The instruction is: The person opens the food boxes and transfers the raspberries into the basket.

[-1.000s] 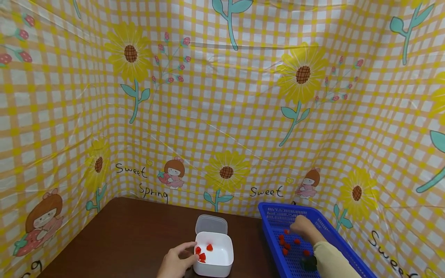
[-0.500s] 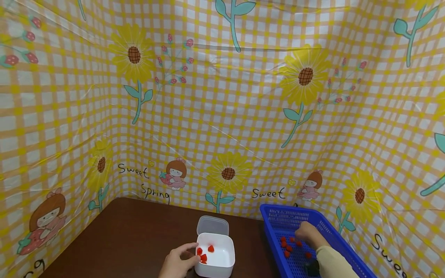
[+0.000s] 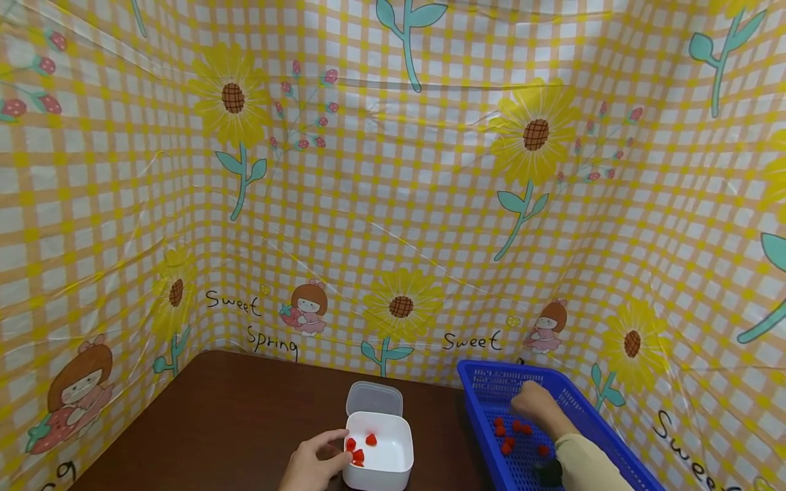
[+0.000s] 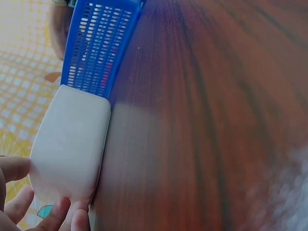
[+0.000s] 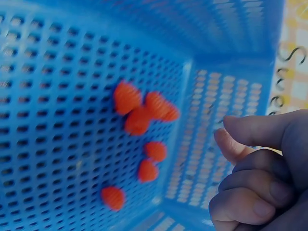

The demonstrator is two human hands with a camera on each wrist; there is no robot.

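Left hand (image 3: 312,464), fingers spread, touches white box (image 3: 379,479); right hand (image 3: 537,404), curled and empty, near red berries (image 5: 127,98) in blue basket (image 3: 500,367).

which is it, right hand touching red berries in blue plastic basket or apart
Apart: the right wrist view shows blue basket between right hand and red berries.

Cropped edges, a dark lump and blurred berries

In the head view, the bottom edge cuts off the basket (image 3: 473,402), the right sleeve (image 3: 591,466) and, at seven o'clock, the left hand (image 3: 312,462); the right hand's (image 3: 537,402) fingertips are hidden, and a dark lump (image 3: 548,473) at five, partly behind the sleeve, cannot be identified. In the left wrist view, the box's (image 4: 72,139) inside is hidden, and a whitish patch (image 4: 291,195) at four is blurred. In the right wrist view, the red berries (image 5: 127,98) are blurred.
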